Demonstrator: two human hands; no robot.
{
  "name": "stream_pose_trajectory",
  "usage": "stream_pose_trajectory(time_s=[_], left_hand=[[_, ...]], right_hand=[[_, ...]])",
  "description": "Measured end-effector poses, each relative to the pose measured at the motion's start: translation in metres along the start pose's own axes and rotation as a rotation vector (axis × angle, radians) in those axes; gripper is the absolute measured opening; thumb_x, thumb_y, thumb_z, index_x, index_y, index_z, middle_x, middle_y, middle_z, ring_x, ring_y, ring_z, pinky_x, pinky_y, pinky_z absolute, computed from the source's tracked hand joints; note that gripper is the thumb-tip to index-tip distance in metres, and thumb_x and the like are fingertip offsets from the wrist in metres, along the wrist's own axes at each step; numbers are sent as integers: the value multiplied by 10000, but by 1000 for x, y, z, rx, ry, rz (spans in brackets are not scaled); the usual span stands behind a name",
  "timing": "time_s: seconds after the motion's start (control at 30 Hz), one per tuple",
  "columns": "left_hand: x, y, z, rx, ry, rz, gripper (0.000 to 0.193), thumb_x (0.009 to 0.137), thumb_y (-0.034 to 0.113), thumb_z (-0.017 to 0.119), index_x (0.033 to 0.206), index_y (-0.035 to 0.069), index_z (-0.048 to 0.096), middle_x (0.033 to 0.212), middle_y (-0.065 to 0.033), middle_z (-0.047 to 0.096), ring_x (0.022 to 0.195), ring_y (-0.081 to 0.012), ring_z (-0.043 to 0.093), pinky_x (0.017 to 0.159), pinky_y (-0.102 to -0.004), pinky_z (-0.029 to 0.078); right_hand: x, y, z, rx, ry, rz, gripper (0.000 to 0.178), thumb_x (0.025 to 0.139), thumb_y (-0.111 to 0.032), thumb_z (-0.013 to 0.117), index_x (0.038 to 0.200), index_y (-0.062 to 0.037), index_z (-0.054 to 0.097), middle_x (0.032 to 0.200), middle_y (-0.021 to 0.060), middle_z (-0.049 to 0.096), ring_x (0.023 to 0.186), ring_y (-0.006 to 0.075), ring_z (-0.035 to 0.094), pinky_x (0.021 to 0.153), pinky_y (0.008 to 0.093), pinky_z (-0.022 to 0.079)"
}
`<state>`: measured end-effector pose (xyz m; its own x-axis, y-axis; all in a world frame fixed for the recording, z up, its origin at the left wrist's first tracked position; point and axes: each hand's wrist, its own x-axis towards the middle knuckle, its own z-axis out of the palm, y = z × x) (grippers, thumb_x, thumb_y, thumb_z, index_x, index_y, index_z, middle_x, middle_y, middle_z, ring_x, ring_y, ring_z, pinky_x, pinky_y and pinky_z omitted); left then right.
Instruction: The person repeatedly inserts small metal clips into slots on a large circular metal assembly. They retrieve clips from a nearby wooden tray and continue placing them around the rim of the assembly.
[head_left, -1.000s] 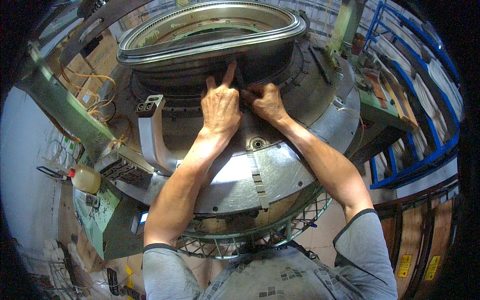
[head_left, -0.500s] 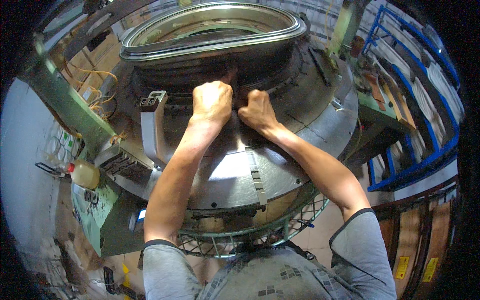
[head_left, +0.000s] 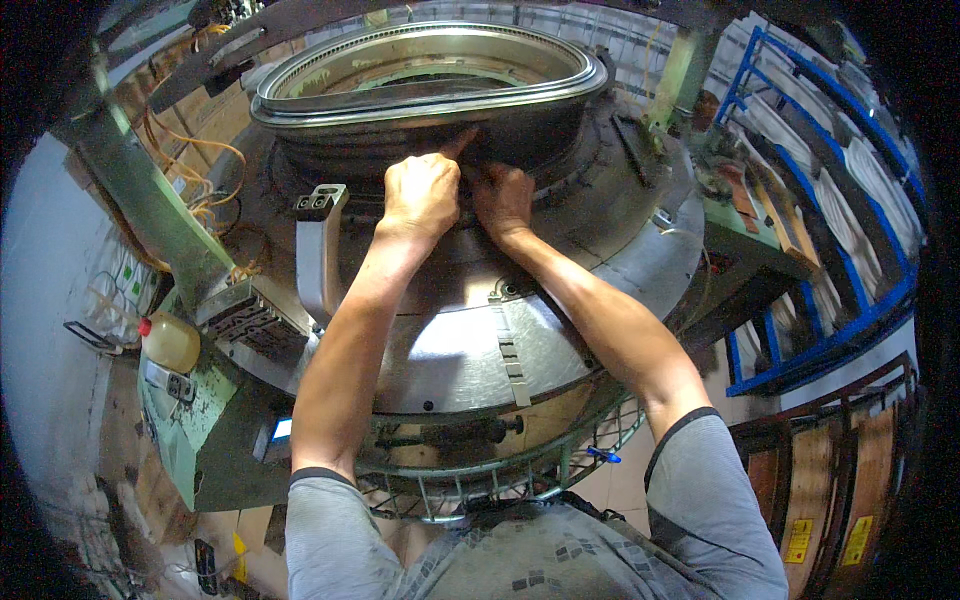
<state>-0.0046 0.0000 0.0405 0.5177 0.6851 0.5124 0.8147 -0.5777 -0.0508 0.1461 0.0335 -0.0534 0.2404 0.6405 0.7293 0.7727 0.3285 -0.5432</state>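
A large round machine carries a toothed metal ring [head_left: 420, 113] on top of a dark drum [head_left: 340, 150]. Both my hands reach to the front of this drum, just below the ring. My left hand [head_left: 422, 195] is closed, its back toward me, with the index finger stretched forward against the dark wall. Close beside it on the right, my right hand [head_left: 503, 198] is curled, its fingertips in shadow at the drum's base. Whatever the fingers grip is hidden. Under my forearms lies a shiny metal plate [head_left: 450, 345] with a notched strip [head_left: 510, 350] across it.
An upright metal handle [head_left: 318, 250] stands left of my left forearm. Green frame posts [head_left: 165, 210] flank the machine. A bottle with a red cap [head_left: 172, 342] sits at the left, near a metal block [head_left: 250, 318]. Blue racks [head_left: 820, 330] with white cloth stand at the right.
My right hand has moved forward and left, closer to my left hand and the drum. My left index finger remains stretched toward the wall. The whole view has shifted slightly.
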Motion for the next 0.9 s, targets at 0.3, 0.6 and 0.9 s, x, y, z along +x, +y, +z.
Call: stream_pose_trajectory(time_s=[0.3, 0.6, 0.9], left_hand=[[0, -10, 10, 66, -49, 9, 1022, 714, 89, 708, 1599, 305, 246, 883, -160, 745, 822, -334, 736, 726, -441, 599], [-7, -14, 14, 60, -79, 12, 1067, 712, 88, 707, 1621, 271, 179, 842, -156, 745, 824, -320, 737, 756, -431, 594], [-11, -9, 5, 19, -116, -43, 1113, 698, 89, 717, 1629, 250, 128, 877, -185, 744, 862, -338, 733, 772, -438, 591]], right_hand=[[23, 1, -18, -230, -3, -30, 344, 813, -428, 768, 808, -86, 735, 779, 203, 710, 704, 380, 710, 615, 470, 557], [33, -1, -28, -401, 22, -196, 532, 739, -637, 762, 800, -110, 723, 684, 186, 688, 659, 381, 706, 574, 489, 558], [30, 0, -15, 843, -364, 429, 283, 906, -297, 743, 982, -24, 737, 920, 110, 748, 759, 240, 703, 719, 390, 579]])
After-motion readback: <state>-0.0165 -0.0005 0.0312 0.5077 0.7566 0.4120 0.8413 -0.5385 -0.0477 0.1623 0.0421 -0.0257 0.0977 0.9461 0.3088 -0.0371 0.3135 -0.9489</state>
